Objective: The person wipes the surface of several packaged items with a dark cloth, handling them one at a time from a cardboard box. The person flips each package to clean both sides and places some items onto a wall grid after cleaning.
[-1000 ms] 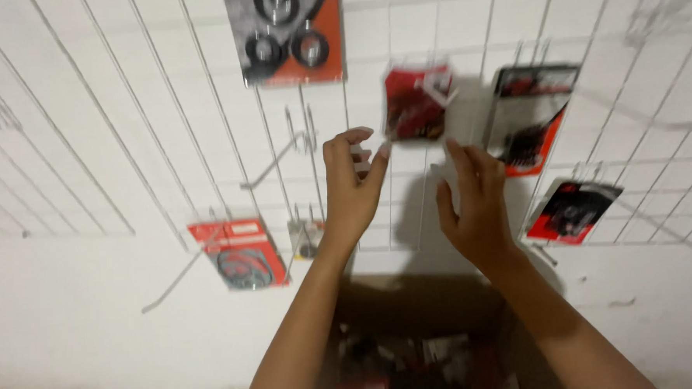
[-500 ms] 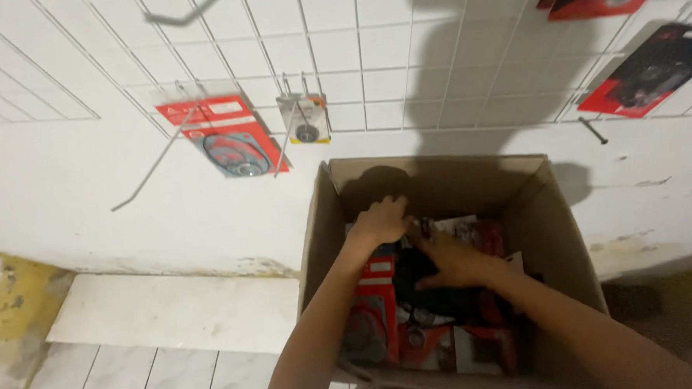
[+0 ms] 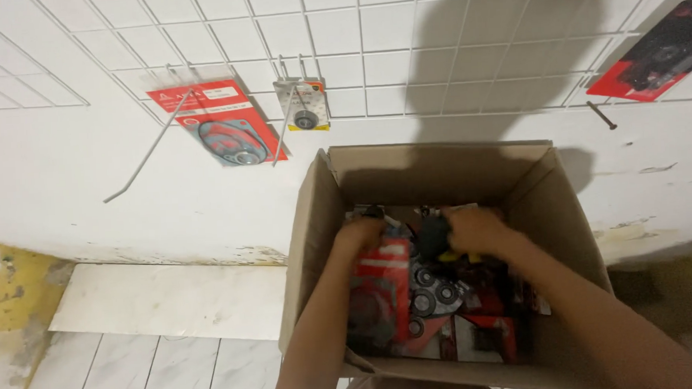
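box (image 3: 316, 219) below wall grid | our left hand (image 3: 359, 234) closes on a red pack (image 3: 385, 282) | right hand (image 3: 472, 229) grip: cannot tell | we lift one pack clear, not snagging neighbours

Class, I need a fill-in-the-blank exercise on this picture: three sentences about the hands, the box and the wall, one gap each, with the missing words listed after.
1. Both the left hand and the right hand reach into an open ____ box.
2. The box holds red and black packets, and a red packet hangs on the white wire ____ on the wall.
3. The floor is covered in pale ____.

Missing words: cardboard; grid; tiles
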